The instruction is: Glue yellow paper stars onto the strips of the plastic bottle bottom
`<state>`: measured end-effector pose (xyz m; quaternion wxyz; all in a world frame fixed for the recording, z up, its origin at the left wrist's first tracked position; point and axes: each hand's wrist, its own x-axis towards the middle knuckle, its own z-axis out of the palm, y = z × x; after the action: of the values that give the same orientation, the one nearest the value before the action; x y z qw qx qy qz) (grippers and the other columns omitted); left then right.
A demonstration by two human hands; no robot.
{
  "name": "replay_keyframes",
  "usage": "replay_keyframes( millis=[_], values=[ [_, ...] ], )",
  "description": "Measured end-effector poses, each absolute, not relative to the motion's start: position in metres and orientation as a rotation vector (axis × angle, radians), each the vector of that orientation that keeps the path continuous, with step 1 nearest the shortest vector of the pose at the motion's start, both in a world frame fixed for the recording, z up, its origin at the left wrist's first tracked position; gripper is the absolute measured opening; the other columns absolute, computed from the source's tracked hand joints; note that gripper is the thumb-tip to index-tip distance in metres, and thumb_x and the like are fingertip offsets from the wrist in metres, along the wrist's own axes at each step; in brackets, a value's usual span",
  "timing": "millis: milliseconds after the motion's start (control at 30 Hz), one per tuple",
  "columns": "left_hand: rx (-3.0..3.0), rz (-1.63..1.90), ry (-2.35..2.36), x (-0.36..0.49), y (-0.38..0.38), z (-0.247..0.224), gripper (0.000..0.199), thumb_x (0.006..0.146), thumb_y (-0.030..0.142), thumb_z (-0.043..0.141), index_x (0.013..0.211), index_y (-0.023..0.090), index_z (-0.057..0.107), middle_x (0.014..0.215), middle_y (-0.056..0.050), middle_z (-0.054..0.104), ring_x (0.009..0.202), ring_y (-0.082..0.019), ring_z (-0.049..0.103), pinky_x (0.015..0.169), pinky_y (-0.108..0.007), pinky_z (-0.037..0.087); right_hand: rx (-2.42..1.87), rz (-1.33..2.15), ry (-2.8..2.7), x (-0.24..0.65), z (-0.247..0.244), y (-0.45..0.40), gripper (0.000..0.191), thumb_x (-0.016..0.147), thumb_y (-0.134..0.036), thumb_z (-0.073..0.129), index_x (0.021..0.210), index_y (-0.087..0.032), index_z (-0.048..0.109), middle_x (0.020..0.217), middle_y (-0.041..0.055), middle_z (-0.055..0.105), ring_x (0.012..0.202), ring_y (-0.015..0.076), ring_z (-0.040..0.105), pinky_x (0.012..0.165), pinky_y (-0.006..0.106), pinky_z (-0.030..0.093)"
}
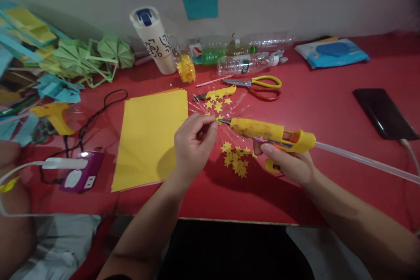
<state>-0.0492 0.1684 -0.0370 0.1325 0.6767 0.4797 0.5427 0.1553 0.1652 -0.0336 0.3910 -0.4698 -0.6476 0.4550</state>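
My right hand [288,162] is wrapped round a yellow hot glue gun [259,129], with a clear glue stick [361,159] running out of its back. The gun's metal nozzle points left and meets the fingertips of my left hand [195,140]. Thumb and forefinger there are pinched on what looks like a small yellow paper star [219,118], mostly hidden. Behind the fingertips, thin clear plastic strands fan out with several yellow stars [218,106] on them. A loose pile of yellow stars [239,164] lies below the nozzle on the red table [210,201].
Yellow paper sheets [147,140] lie left. Behind are a cutter [219,92], scissors [262,87], plastic bottles [244,64] and a tumbler [155,41]. Wipes [333,52] and a phone [382,111] lie right. Another glue gun [55,116], a purple power socket [82,173] and a person's arm are left.
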Motion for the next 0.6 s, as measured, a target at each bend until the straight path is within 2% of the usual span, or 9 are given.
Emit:
replay_keyframes(
  millis=[200,333,433,600],
  values=[
    [1.980,1.571,1.390,-0.0492,0.1680,-0.0361,0.013,0.086,0.010,0.058,0.076,0.019,0.062,0.065,0.004,0.056,0.056,-0.007,0.048,0.053,-0.021,0.041,-1.153,1.125,-1.693,0.1574,-0.0357,0.1660,0.045,0.079,-0.067,0.060,0.063,-0.025,0.059,0.060,0.0002,0.058,0.057,0.0167,0.056,0.054,0.031,0.051],
    [2.002,1.581,1.397,-0.0491,0.1684,-0.0356,0.014,0.086,0.010,0.058,0.076,0.019,0.062,0.064,0.004,0.055,0.056,-0.007,0.047,0.053,-0.021,0.041,-1.136,1.062,-1.728,0.1571,-0.0381,0.1653,0.044,0.082,-0.068,0.058,0.072,-0.025,0.065,0.063,0.0007,0.063,0.057,0.0180,0.061,0.053,0.031,0.053],
    [2.048,1.596,1.405,-0.0493,0.1683,-0.0353,0.013,0.086,0.010,0.058,0.077,0.019,0.062,0.064,0.004,0.055,0.056,-0.007,0.045,0.053,-0.021,0.040,-1.110,1.018,-1.784,0.1577,-0.0380,0.1651,0.034,0.085,-0.058,0.060,0.077,-0.025,0.067,0.066,0.0007,0.067,0.056,0.0180,0.063,0.051,0.030,0.052],
    [1.964,1.610,1.330,-0.0497,0.1664,-0.0322,0.014,0.085,0.013,0.058,0.075,0.019,0.064,0.064,0.003,0.056,0.057,-0.008,0.047,0.055,-0.023,0.040,-1.042,0.852,-1.868,0.1630,-0.0416,0.1679,0.023,0.087,-0.046,0.063,0.074,-0.027,0.063,0.066,0.0009,0.066,0.060,0.0193,0.064,0.057,0.033,0.054]
  ],
)
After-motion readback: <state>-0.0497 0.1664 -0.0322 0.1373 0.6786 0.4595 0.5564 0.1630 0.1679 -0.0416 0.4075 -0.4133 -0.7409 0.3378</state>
